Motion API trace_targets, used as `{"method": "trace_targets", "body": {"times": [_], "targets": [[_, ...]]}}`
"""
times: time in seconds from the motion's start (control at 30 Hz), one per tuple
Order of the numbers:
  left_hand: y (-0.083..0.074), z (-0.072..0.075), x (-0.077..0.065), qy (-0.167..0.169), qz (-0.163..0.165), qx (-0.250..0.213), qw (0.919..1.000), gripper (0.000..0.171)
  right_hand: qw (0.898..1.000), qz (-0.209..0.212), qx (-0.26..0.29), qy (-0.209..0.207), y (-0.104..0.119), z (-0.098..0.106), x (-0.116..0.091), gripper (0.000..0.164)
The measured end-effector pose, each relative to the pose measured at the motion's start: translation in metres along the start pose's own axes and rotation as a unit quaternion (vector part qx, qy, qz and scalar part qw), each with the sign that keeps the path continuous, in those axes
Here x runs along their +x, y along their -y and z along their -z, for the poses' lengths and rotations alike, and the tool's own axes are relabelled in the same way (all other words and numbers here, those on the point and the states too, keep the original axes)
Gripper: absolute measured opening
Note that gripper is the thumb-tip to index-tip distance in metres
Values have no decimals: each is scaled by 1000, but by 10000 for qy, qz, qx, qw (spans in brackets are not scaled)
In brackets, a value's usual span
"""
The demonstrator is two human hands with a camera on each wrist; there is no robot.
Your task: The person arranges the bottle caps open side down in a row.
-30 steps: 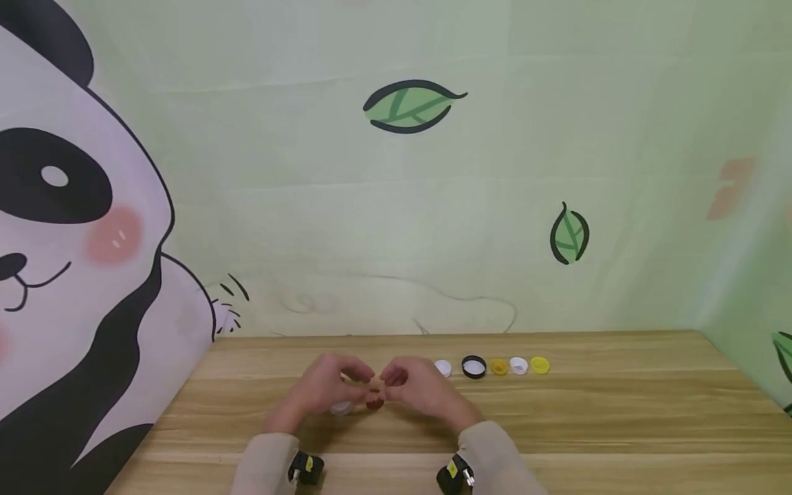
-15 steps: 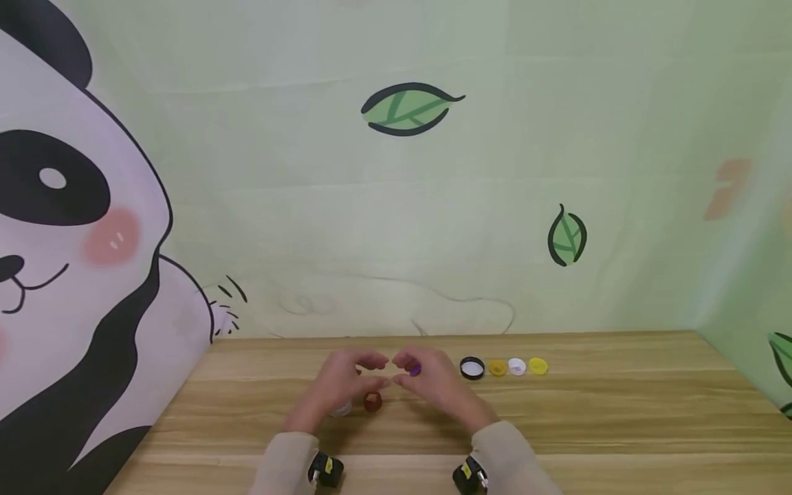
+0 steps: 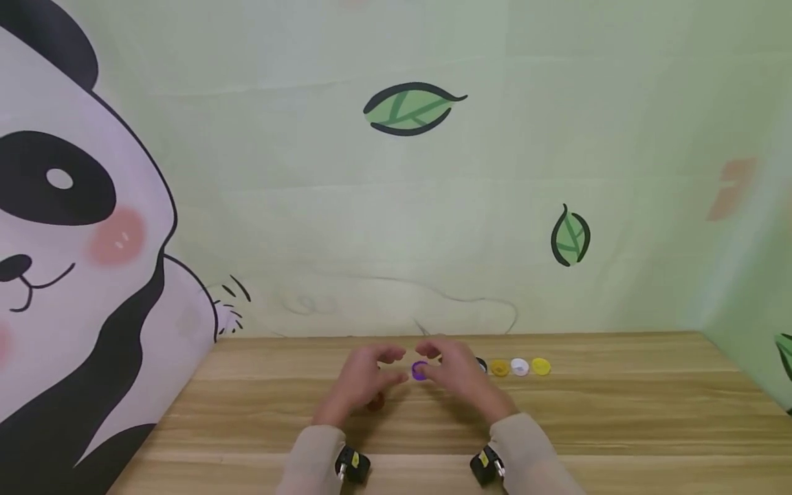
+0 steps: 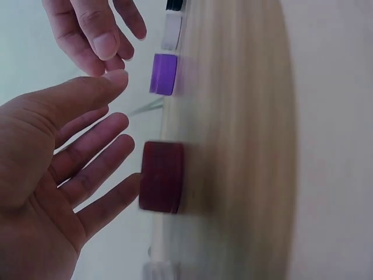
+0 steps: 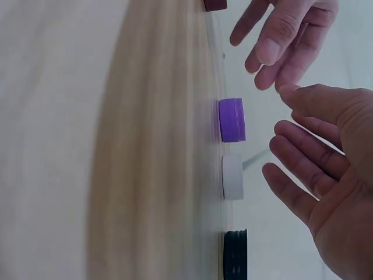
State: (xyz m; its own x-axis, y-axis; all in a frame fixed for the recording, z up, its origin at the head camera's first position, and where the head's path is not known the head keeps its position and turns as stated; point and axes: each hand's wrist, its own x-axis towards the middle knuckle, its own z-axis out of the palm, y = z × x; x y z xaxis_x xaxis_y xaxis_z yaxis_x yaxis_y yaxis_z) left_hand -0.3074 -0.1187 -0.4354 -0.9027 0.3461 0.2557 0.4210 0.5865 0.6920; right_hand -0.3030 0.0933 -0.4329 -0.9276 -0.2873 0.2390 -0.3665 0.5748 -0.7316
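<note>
My left hand [image 3: 368, 378] hovers over the table with its fingers spread and holds nothing. Below it in the head view stands a dark red bottle cap [image 3: 375, 402], partly covered by the hand; the left wrist view shows this red cap [image 4: 162, 177] close by the fingers. My right hand [image 3: 456, 372] is also raised and holds nothing, its fingers loosely bent toward the left hand. A purple cap [image 3: 419, 370] lies between the hands, partly behind the right thumb. In the right wrist view, a white cap [image 5: 232, 177] stands between the purple cap [image 5: 232, 120] and a black cap [image 5: 235, 255].
Rightward in the same row lie an orange-yellow cap [image 3: 499, 368], another white cap [image 3: 520, 366] and a yellow cap [image 3: 541, 366]. A pale translucent cap [image 4: 159, 272] shows at the left wrist view's bottom. Behind the wooden table [image 3: 619, 412] hangs a printed backdrop [image 3: 309, 227].
Both hands have moved to the right, from above the dark red cap to around the purple cap. The black cap is now partly covered by the right hand.
</note>
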Motion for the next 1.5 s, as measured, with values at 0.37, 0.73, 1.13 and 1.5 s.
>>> {"method": "trace_targets", "body": {"times": [0.37, 0.73, 1.13, 1.5], "targets": [[-5, -9, 9, -150, 81, 251, 9995, 32, 9995, 103, -293, 92, -8, 3, 6, 31], [-9, -18, 14, 15, -101, 236, 9997, 32, 9985, 222, -427, 264, -18, 9, 5, 32], [-3, -24, 9, 74, -516, 507, 9974, 28, 9955, 399, -727, 455, -23, 4, 8, 25], [-5, -24, 9, 100, -517, 590, 9969, 25, 9945, 613, -594, 613, -21, 0, 9, 19]]}}
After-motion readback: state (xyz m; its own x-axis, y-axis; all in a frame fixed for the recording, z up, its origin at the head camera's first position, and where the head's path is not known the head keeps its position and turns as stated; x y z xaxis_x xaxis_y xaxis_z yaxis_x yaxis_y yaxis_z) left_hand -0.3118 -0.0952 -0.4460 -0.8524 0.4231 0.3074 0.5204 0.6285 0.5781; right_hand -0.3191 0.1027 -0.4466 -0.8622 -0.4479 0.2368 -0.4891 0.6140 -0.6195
